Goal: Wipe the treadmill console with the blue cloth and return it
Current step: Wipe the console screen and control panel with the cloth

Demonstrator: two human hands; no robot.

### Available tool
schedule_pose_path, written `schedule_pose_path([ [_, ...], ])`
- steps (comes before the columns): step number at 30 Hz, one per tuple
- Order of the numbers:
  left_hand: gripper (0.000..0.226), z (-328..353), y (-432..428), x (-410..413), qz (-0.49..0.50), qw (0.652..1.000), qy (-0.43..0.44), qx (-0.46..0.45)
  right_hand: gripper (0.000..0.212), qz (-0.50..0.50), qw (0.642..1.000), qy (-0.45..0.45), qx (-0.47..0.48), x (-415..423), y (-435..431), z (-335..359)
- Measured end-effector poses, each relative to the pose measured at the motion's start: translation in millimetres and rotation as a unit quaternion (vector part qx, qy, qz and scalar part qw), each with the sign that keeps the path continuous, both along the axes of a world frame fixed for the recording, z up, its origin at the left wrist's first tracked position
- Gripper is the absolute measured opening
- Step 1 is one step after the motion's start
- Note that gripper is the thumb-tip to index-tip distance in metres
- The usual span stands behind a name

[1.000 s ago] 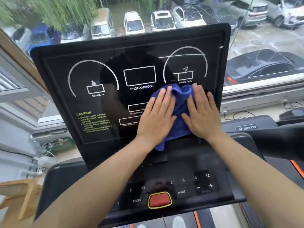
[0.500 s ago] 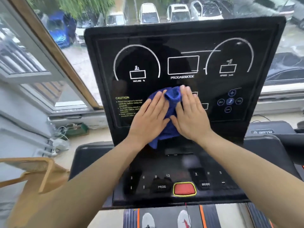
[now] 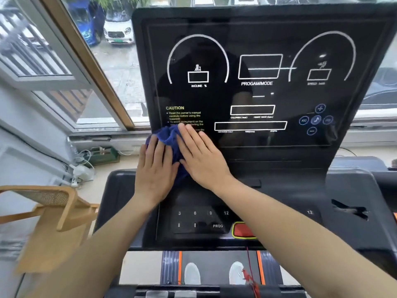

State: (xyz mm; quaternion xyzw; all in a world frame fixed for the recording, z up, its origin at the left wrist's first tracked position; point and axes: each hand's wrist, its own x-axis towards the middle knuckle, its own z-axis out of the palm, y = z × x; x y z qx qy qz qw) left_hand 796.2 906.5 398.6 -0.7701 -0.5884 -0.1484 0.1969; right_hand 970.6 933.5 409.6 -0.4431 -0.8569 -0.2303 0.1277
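Two flat, open hands, left hand (image 3: 155, 172) and right hand (image 3: 200, 157), press the blue cloth (image 3: 169, 137) beneath their fingers against the console's (image 3: 257, 93) lower-left corner.

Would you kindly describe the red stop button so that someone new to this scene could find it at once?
Start at the large black treadmill console with its white dial outlines, then drop to the flatter keypad panel below it. The red stop button sits at that panel's lower edge, right of the PROG key, partly hidden by the right forearm. It alone is red with a yellow rim; its neighbours are black.
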Motion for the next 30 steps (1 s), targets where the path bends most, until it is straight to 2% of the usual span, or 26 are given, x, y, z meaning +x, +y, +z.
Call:
schedule_pose_path([
  [2,0.045,-8,-8,22,-0.047,0.998,-0.011,0.034,0.058,-0.007,0.999,0.021,0.023,28,-10,-14],
  [6,0.018,-10,-13,75,-0.131,0.985,-0.086,0.077,0.03,-0.016,0.996,0.047,0.073,98,-20,-32],
  [8,0.008,-7,-9,96,-0.152,0.979,-0.11,0.079,0.028,-0.021,0.996,0.049,0.071,129,-26,-33],
  [11,0.007,-1,3,127,-0.186,0.973,-0.124,0.051,0.026,-0.048,0.993,0.062,0.086,168,-35,-29],
  [14,0.008,5,12,172,-0.229,0.967,-0.095,0.052,0.017,-0.088,0.989,0.072,0.093,206,-39,-22],
  [17,0.022,16,14,229,-0.256,0.962,-0.08,0.056,0.018,-0.124,0.984,0.087,0.091,245,-44,-16],
  [20,0.024,22,14,260,-0.266,0.96,-0.081,0.044,0.014,-0.148,0.982,0.091,0.076,264,-50,-12],
  [24,0.02,20,16,235,-0.269,0.96,-0.073,0.024,0.009,-0.156,0.979,0.12,0.055,237,-51,-7],
  [30,0.008,12,6,106,-0.204,0.975,-0.089,0.019,0.012,-0.08,0.978,0.194,0.019,110,-44,-8],
])
